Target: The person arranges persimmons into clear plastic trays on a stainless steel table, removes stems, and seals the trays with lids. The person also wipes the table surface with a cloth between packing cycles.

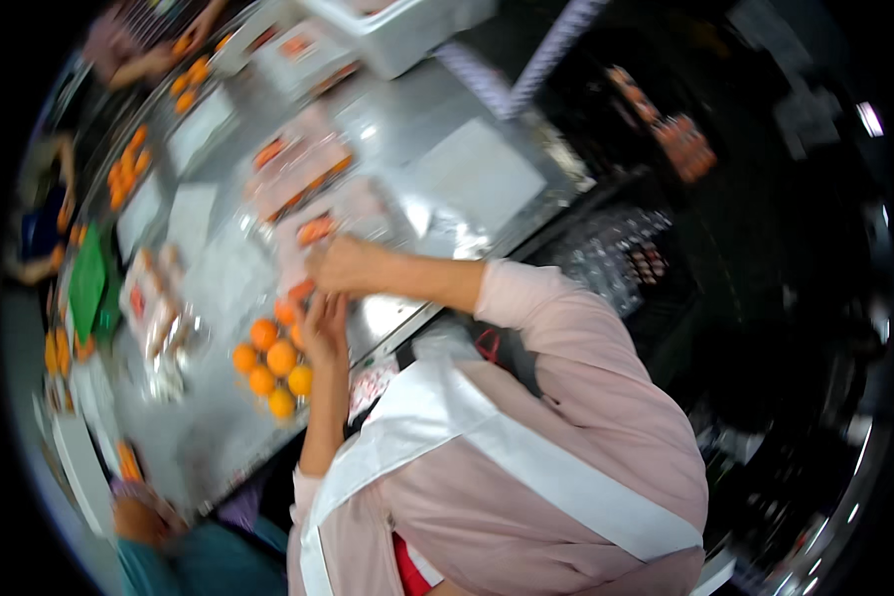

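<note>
My right hand [349, 264], fingers curled, is at the near edge of a plastic-wrapped package [357, 208] with an orange-red mark. Blur hides whether it grips the wrapping. Just below it my left hand [325, 328] has its fingers raised, and the fingertips meet the right hand. A small orange-red piece [301, 290] shows beside the fingers; I cannot tell if it is held. Several round orange fruits [281, 357] lie loose on the metal table [216, 439], left of my left wrist.
Another wrapped package [298, 167] lies farther up, near a white bin [387, 37]. A clear bag of pale items [153, 298] and a green object [88, 283] are at left. White sheets [480, 175] lie on the metal. Other people's arms [140, 67] reach in along the far side.
</note>
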Action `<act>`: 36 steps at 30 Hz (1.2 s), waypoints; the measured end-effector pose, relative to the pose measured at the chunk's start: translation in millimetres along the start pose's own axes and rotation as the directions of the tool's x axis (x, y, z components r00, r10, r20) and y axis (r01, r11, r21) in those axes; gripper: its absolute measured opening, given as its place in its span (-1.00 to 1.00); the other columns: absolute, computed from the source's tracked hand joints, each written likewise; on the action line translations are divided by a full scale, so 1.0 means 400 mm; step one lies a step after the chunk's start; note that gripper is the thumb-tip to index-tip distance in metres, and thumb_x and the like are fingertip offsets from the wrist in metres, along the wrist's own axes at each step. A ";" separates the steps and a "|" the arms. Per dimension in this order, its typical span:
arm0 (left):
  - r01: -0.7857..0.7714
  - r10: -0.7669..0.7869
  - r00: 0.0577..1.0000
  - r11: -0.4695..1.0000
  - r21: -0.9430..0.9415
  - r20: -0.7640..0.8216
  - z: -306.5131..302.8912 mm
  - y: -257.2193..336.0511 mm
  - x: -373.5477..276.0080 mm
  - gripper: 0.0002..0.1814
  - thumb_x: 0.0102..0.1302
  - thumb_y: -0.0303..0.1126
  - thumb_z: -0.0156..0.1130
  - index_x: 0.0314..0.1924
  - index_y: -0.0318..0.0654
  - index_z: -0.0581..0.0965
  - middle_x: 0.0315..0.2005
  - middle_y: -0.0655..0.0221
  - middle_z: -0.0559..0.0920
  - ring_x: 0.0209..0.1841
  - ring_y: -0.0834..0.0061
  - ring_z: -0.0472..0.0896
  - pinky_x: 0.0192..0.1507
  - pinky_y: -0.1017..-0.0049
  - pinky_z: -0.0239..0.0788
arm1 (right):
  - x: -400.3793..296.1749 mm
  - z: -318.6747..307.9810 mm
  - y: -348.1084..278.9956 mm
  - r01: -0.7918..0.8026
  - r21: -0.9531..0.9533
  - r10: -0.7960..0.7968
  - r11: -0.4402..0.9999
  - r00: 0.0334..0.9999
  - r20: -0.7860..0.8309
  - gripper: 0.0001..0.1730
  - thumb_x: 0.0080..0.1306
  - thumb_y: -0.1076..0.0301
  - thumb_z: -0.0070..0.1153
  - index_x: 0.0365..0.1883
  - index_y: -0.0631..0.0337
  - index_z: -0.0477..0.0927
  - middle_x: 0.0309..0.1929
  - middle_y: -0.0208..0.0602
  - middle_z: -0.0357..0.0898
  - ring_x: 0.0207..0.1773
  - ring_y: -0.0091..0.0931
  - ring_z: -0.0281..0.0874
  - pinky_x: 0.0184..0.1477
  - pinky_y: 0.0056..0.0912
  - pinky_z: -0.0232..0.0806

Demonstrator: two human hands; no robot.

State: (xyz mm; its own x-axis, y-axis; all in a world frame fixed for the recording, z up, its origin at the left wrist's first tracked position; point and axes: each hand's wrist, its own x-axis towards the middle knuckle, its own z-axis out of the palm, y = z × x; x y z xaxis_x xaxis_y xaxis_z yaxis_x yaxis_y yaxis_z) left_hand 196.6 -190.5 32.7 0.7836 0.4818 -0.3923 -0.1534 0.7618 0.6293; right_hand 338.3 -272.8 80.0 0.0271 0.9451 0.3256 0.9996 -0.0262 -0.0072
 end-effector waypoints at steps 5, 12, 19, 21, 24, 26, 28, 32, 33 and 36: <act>-0.113 0.122 0.986 0.990 0.088 -0.114 0.019 -0.011 0.006 0.06 0.24 -0.37 0.25 0.37 -0.06 -0.42 -0.06 0.03 0.52 -0.12 0.27 0.59 -0.08 0.33 0.50 | 0.012 -0.038 -0.018 0.037 0.129 -0.042 0.991 0.998 0.039 -0.72 0.07 0.37 0.03 -0.22 0.25 0.42 -0.31 -0.16 0.51 -0.29 -0.27 0.57 -0.37 -0.25 0.44; -0.198 0.210 0.975 0.970 0.140 -0.075 0.031 -0.050 0.018 0.09 0.08 -0.59 0.33 0.35 -0.14 -0.29 0.08 -0.11 0.38 -0.08 0.28 0.58 -0.07 0.40 0.49 | 0.016 -0.088 0.003 -0.015 0.084 0.005 0.996 0.994 0.108 -0.55 0.04 0.40 0.05 -0.05 0.28 0.41 -0.23 -0.14 0.57 -0.34 -0.27 0.60 -0.44 -0.22 0.43; -0.280 0.287 0.956 0.955 0.097 -0.067 0.033 -0.047 0.042 -0.05 0.05 -0.66 0.29 0.27 -0.19 -0.16 0.05 -0.08 0.41 -0.16 0.32 0.61 -0.18 0.50 0.52 | 0.033 -0.071 0.011 0.032 0.101 -0.045 0.994 0.990 0.130 -0.41 -0.03 0.43 0.09 0.06 0.21 0.40 -0.14 -0.11 0.58 -0.28 -0.25 0.62 -0.41 -0.21 0.45; -0.281 0.293 0.950 0.952 0.117 -0.103 0.043 -0.048 0.043 -0.04 0.02 -0.67 0.28 0.26 -0.20 -0.15 0.03 -0.07 0.44 -0.17 0.33 0.61 -0.20 0.50 0.51 | 0.034 -0.069 0.009 0.047 0.097 -0.060 0.994 0.989 0.136 -0.41 -0.03 0.44 0.09 0.07 0.22 0.40 -0.12 -0.09 0.58 -0.25 -0.25 0.63 -0.41 -0.21 0.46; -0.232 0.252 0.947 0.965 0.118 -0.201 0.077 -0.040 0.032 -0.05 -0.02 -0.66 0.26 0.26 -0.21 -0.13 0.00 -0.01 0.48 -0.13 0.33 0.60 -0.22 0.51 0.49 | 0.026 -0.056 0.003 0.052 0.053 -0.060 0.997 0.986 0.154 -0.42 -0.02 0.44 0.09 0.07 0.22 0.40 -0.12 -0.06 0.58 -0.25 -0.26 0.63 -0.42 -0.23 0.47; -0.260 0.290 0.921 0.955 0.143 -0.260 0.085 -0.051 0.038 -0.04 -0.04 -0.62 0.27 0.28 -0.21 -0.11 -0.01 0.04 0.50 -0.09 0.29 0.59 -0.16 0.47 0.48 | 0.024 -0.050 -0.008 0.071 0.027 -0.074 0.997 0.988 0.132 -0.43 0.00 0.44 0.09 0.06 0.23 0.40 -0.12 -0.04 0.58 -0.26 -0.26 0.64 -0.43 -0.26 0.48; -0.282 0.323 0.896 0.944 0.171 -0.306 0.087 -0.067 0.046 -0.04 -0.02 -0.61 0.27 0.29 -0.18 -0.11 0.00 0.06 0.48 -0.07 0.28 0.57 -0.18 0.44 0.49 | 0.022 -0.044 -0.022 0.089 -0.009 -0.087 0.996 0.989 0.117 -0.46 0.02 0.44 0.09 0.06 0.23 0.41 -0.13 -0.03 0.59 -0.27 -0.28 0.64 -0.45 -0.28 0.48; -0.258 0.381 0.859 0.899 0.353 -0.343 0.027 -0.129 0.071 -0.05 0.03 -0.66 0.22 0.31 -0.10 -0.13 0.07 0.04 0.38 -0.03 0.28 0.52 -0.31 0.42 0.54 | 0.027 -0.050 -0.029 0.047 -0.043 -0.043 0.998 0.995 0.088 -0.49 0.05 0.44 0.08 0.04 0.21 0.42 -0.15 -0.10 0.61 -0.34 -0.33 0.64 -0.46 -0.32 0.47; -0.229 0.390 0.853 0.876 0.425 -0.346 0.013 -0.146 0.076 -0.04 0.02 -0.68 0.20 0.31 -0.10 -0.14 0.09 0.04 0.36 -0.01 0.28 0.51 -0.32 0.42 0.54 | 0.030 -0.062 -0.020 0.014 -0.036 -0.011 0.999 0.997 0.082 -0.49 0.05 0.44 0.08 0.04 0.21 0.43 -0.15 -0.13 0.61 -0.36 -0.34 0.64 -0.46 -0.32 0.46; -0.184 0.345 0.875 0.886 0.427 -0.340 0.015 -0.150 0.067 -0.08 0.00 -0.71 0.16 0.29 -0.10 -0.10 0.09 0.07 0.34 0.02 0.27 0.49 -0.33 0.40 0.56 | 0.075 -0.119 0.002 -0.012 -0.052 0.014 0.999 0.999 0.042 -0.51 0.04 0.45 0.06 0.01 0.10 0.48 -0.22 -0.24 0.63 -0.43 -0.35 0.62 -0.46 -0.33 0.45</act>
State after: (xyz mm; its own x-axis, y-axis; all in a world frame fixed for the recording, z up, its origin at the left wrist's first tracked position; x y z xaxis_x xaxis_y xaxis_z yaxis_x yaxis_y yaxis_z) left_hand 230.2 -225.9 -11.5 0.4280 0.8316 -0.3540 -0.0228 0.4015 0.9156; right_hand 340.0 -259.9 134.7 0.0416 0.9575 0.2853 0.9978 -0.0546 0.0379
